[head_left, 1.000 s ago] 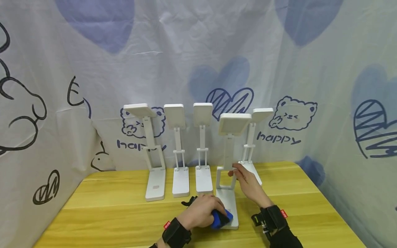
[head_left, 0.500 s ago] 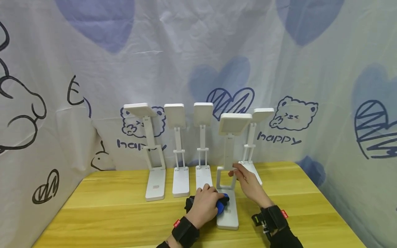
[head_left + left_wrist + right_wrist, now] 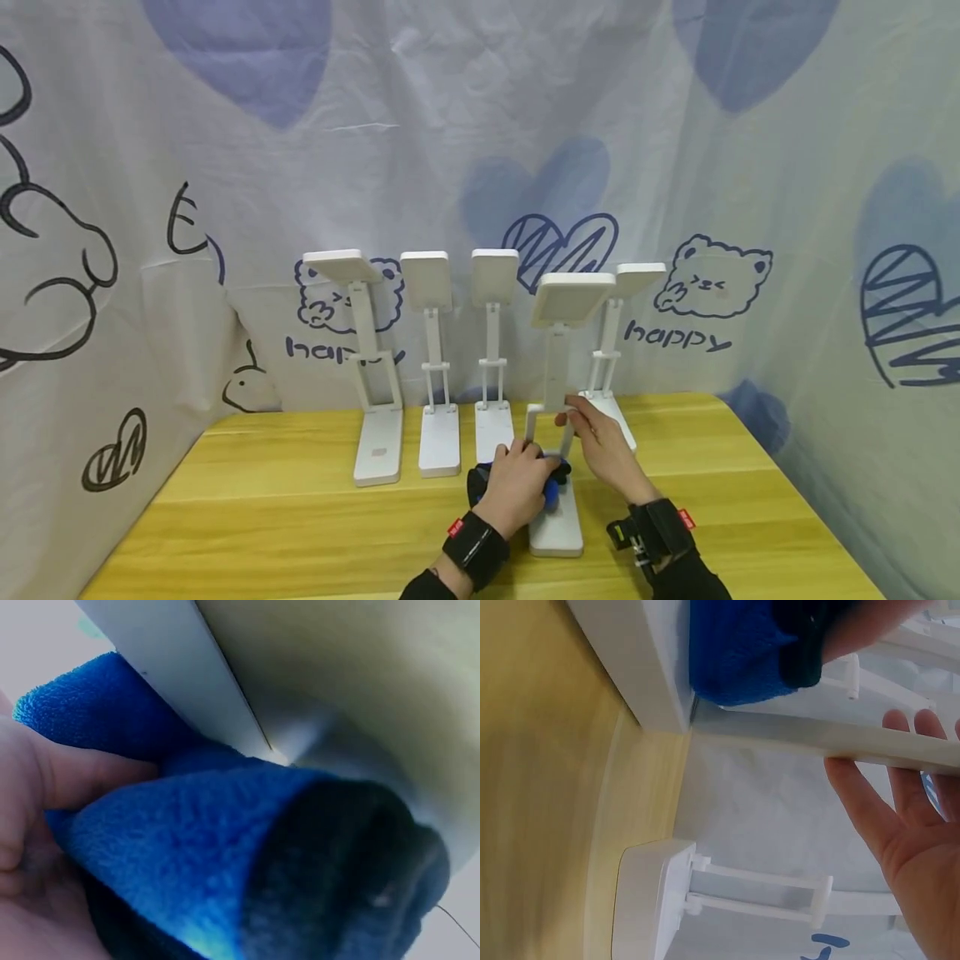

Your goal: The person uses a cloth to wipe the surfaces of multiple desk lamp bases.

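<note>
A white folding phone stand (image 3: 557, 533) stands at the front, its panel tilted on an upright arm. My left hand (image 3: 515, 487) holds a blue-and-black plush cloth (image 3: 551, 495) on the back of its base, near the foot of the bracket. The left wrist view shows the bunched cloth (image 3: 180, 825) against a white part, with a finger dug into its fold. My right hand (image 3: 603, 446) holds the stand's bracket near its upper end. In the right wrist view, the fingers (image 3: 862, 799) lie around both sides of the bracket (image 3: 780, 733).
Several similar white stands line the back of the wooden table (image 3: 262, 517): a far-left stand (image 3: 378, 450), two in the middle (image 3: 439, 442), and another (image 3: 611, 412) behind my right hand. A printed curtain (image 3: 420, 167) hangs right behind the table.
My left hand has moved the cloth from the front end of the base back toward the bracket. The right hand keeps its hold on the bracket, and the stand stays in place.
</note>
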{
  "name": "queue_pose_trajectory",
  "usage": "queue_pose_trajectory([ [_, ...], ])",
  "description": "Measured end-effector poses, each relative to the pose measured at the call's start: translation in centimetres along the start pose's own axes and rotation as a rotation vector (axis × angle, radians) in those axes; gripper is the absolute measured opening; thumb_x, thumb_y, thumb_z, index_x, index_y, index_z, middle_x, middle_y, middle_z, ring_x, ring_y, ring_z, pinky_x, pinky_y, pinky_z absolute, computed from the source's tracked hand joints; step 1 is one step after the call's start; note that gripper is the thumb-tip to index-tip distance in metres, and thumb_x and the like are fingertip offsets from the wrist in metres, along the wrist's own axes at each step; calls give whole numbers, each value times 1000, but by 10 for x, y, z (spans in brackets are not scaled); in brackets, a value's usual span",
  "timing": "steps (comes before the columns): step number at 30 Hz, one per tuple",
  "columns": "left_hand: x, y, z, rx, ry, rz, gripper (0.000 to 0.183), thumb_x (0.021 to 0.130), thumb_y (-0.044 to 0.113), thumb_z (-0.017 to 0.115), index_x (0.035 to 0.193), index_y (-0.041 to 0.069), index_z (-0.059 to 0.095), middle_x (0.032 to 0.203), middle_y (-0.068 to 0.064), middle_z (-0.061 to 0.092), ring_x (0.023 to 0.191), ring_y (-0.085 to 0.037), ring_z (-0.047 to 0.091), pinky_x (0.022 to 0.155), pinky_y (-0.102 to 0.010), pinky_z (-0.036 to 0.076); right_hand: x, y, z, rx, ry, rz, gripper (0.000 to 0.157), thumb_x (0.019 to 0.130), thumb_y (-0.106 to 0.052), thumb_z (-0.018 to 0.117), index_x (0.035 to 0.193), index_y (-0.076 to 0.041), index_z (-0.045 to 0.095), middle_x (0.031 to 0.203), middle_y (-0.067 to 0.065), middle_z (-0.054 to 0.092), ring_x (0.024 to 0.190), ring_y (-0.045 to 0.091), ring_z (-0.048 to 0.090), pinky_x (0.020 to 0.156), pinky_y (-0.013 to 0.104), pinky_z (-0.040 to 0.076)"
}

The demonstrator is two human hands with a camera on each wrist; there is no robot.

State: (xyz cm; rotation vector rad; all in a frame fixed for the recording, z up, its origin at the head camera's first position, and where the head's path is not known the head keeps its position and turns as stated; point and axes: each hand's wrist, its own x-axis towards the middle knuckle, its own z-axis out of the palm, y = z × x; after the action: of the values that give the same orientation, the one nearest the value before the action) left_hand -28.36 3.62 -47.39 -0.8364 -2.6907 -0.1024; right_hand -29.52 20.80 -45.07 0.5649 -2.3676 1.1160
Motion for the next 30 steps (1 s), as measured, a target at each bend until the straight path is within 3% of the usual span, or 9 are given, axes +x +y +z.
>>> queue_pose_trajectory([
  [7,4,2,4,-9,51,-35,31,82,18,74,109,32,74,100,1,69,95,-20,56,67,-35,36,1,1,2,-24,50,-17,32,105,-11,43,132,-5,58,101,4,72,86,25,65,69,28,46],
  [16,1,5,4,29,50,20,36,83,19,75,114,38,72,109,3,69,103,-19,56,69,-34,38,-1,3,3,-28,62,-10,33,105,-11,42,133,-5,57,101,4,73,88,25,66,70,30,47],
  [24,-4,7,-2,-47,-39,162,41,86,19,74,119,42,69,124,6,65,105,-17,53,75,-33,40,-1,2,2,-24,48,16,32,106,-14,41,132,-7,57,102,3,72,88,24,66,73,32,50],
  [30,-17,2,-8,-110,-102,308,50,84,12,73,121,44,68,123,10,64,108,-15,52,90,-40,47,1,1,3,-25,50,3,31,105,-13,41,131,-6,58,100,3,72,84,22,65,71,31,50],
])
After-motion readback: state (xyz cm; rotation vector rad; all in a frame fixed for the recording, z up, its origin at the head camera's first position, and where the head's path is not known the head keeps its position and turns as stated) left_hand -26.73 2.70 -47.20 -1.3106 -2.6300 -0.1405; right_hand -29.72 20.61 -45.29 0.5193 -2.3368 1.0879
